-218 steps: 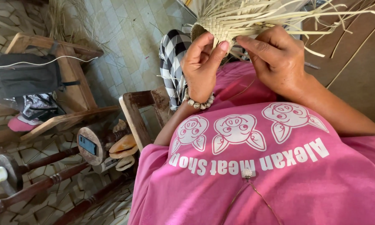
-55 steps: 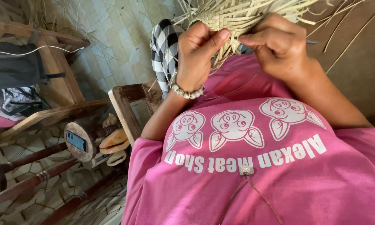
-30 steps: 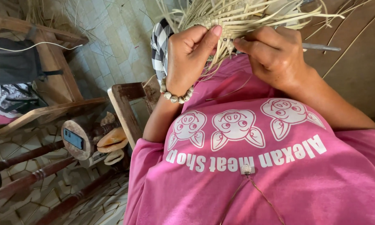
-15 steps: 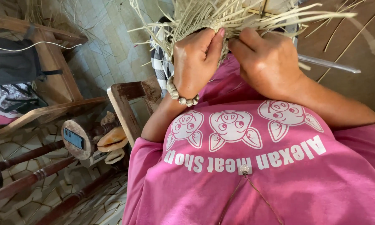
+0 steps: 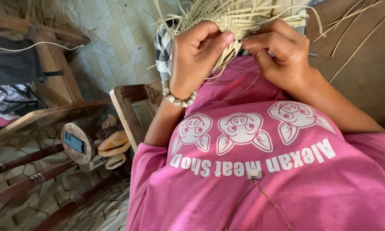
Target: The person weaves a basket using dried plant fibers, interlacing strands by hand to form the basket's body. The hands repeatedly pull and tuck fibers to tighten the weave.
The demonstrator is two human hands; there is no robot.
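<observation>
Head view: my left hand (image 5: 196, 60) and right hand (image 5: 280, 53) meet at the lower edge of a woven piece (image 5: 237, 21) of pale straw, held up in front of my chest above my pink shirt (image 5: 261, 171). My left grip is narrow, thumb and fingers pinched on the weave; my right grip is closed on loose strands (image 5: 226, 64) that hang from it, though which strand I cannot quite tell. A bead bracelet (image 5: 177, 97) sits on my left wrist. Below lies a tiled floor (image 5: 111, 38), scattered with straw. To my left stands a wooden chair (image 5: 51, 77) with a dark bag (image 5: 13, 64) on it. Near my elbow are a round wooden block (image 5: 79, 139) and tan sandals (image 5: 113, 143).
</observation>
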